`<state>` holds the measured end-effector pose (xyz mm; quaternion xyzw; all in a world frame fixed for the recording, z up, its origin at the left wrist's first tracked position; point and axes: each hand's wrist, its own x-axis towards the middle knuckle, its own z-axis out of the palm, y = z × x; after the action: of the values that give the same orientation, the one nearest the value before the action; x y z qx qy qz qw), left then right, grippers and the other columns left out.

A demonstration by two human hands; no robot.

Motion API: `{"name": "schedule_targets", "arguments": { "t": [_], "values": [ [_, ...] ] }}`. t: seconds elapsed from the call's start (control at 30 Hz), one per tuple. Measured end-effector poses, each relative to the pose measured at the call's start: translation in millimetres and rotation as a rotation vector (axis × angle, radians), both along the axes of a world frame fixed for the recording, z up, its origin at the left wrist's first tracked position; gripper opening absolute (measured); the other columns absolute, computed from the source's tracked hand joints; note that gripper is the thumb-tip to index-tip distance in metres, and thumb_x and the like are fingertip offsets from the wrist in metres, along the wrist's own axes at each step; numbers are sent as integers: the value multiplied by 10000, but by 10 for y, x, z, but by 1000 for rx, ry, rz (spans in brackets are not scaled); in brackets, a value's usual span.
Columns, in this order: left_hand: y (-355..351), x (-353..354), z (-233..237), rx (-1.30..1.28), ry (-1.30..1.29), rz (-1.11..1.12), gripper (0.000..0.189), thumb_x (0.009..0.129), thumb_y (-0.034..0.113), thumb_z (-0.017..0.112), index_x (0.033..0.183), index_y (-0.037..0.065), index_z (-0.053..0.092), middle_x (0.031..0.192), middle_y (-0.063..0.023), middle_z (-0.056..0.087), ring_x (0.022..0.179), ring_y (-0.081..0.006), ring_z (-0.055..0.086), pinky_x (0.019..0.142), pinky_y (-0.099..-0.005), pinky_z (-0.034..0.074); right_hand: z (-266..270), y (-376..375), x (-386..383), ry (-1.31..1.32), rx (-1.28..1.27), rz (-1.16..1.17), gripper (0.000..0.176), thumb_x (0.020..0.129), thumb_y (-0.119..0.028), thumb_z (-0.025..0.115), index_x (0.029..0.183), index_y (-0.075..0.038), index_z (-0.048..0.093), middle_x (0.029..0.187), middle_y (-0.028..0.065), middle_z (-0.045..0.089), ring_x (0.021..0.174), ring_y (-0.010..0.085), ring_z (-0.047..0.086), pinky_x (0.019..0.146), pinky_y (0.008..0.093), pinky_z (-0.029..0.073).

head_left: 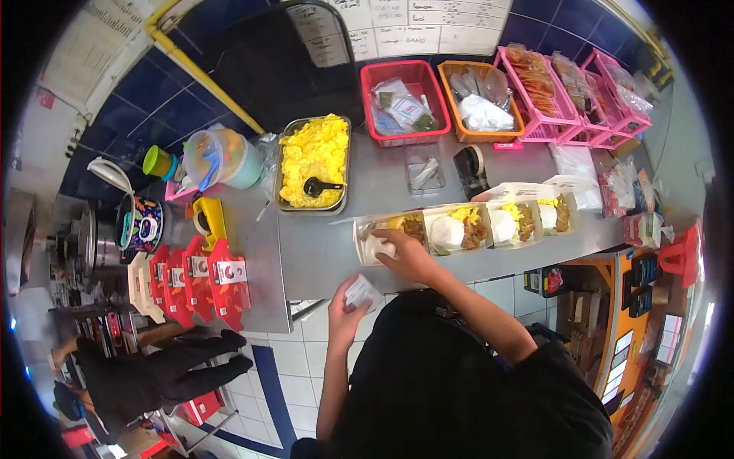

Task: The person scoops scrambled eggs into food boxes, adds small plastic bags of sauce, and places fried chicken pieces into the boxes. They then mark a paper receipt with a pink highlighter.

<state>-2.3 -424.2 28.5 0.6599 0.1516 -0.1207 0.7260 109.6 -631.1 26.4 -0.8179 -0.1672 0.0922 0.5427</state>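
Note:
My left hand (344, 317) is closed round a small whitish packet (362, 294) with faint print, held in front of the table's near edge. My right hand (410, 262) reaches into the leftmost meal box (362, 227), its fingers pinched at something white inside; what they grip I cannot tell. Yellow scrambled egg and brown meat show behind those fingers. To the right, in a row, stand more open paper boxes with white rice (446, 232), egg and brown meat (472, 232).
Behind stands a metal tray (350, 153) of scrambled egg with a black scoop (323, 187). Red (405, 141), orange (482, 63) and pink (550, 126) baskets hold packets. Red folded boxes (231, 279) line the left end. A person in dark clothes (153, 379) is at the far left.

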Motion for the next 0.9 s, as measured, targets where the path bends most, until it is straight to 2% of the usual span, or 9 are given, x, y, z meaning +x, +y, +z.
{"name": "schedule_targets", "arguments": {
  "t": [0.03, 0.07, 0.13, 0.33, 0.43, 0.53, 0.73, 0.8, 0.9],
  "values": [
    [-77, 91, 110, -124, -25, -26, 683, 836, -105, 672, 1462, 52, 447, 1294, -120, 572, 1086, -188, 628, 875, -322, 576, 200, -125, -137, 249, 188, -13, 479, 929, -129, 663, 1371, -27, 510, 1305, 149, 610, 1220, 248, 591, 1016, 400, 477],
    [-155, 173, 247, -132, -21, -20, 683, 836, -105, 672, 1462, 52, 447, 1294, -120, 572, 1086, -188, 628, 875, -322, 576, 320, -235, -284, 254, 180, -9, 479, 929, -129, 663, 1371, -27, 510, 1305, 149, 610, 1220, 248, 591, 1016, 400, 477],
    [-348, 348, 538, -266, -76, -156, 772, 815, -131, 667, 1502, 78, 385, 1317, -118, 549, 1119, -205, 622, 824, -330, 599, 512, -440, -560, 474, 610, 29, 521, 950, -84, 649, 1430, -57, 448, 1325, 137, 583, 1169, 186, 591, 979, 350, 490],
    [-871, 610, 895, -375, -113, -425, 879, 805, -118, 699, 1554, 132, 313, 1373, -100, 513, 1108, -184, 625, 843, -324, 587, 950, -789, -803, 326, 419, -187, 564, 885, 25, 683, 1417, -18, 500, 1200, 68, 618, 935, 103, 584, 809, 275, 511],
    [-1121, 688, 1100, -226, -213, -544, 920, 766, -152, 697, 1557, 106, 305, 1396, -97, 498, 1106, -168, 629, 867, -308, 578, 1179, -1028, -749, 307, 258, -181, 580, 852, 44, 695, 1408, -29, 545, 1147, 25, 607, 832, 80, 507, 735, 250, 477],
    [-1347, 741, 1226, -253, -206, -598, 920, 775, -128, 690, 1567, 108, 287, 1483, -100, 436, 1249, -169, 537, 984, -341, 515, 1258, -1274, -732, 272, 338, -185, 606, 826, 55, 700, 1407, -50, 566, 1122, 3, 597, 794, 82, 471, 712, 238, 463],
    [-2030, 784, 1395, -258, -172, -616, 917, 775, -127, 686, 1568, 106, 288, 1498, -95, 416, 1276, -185, 514, 1000, -345, 504, 1264, -1960, -711, 263, 404, -193, 650, 811, 38, 709, 1431, -72, 545, 1136, 2, 580, 804, 84, 481, 716, 240, 465],
    [-2369, 774, 1240, -250, -265, -617, 907, 769, -101, 717, 1557, 82, 308, 1449, -96, 451, 1200, -189, 574, 956, -322, 521, 1312, -2302, -708, 227, 309, -154, 662, 812, 3, 720, 1441, -69, 526, 1192, 25, 573, 822, 104, 513, 737, 269, 478],
    [-2846, 744, 1120, -272, -308, -568, 837, 800, -80, 722, 1534, 38, 338, 1455, -98, 454, 1234, -193, 551, 1023, -338, 470, 1286, -2881, -693, 188, 224, -128, 646, 818, -6, 725, 1432, -67, 530, 1180, 36, 611, 870, 99, 552, 783, 280, 492]
  ]
}}
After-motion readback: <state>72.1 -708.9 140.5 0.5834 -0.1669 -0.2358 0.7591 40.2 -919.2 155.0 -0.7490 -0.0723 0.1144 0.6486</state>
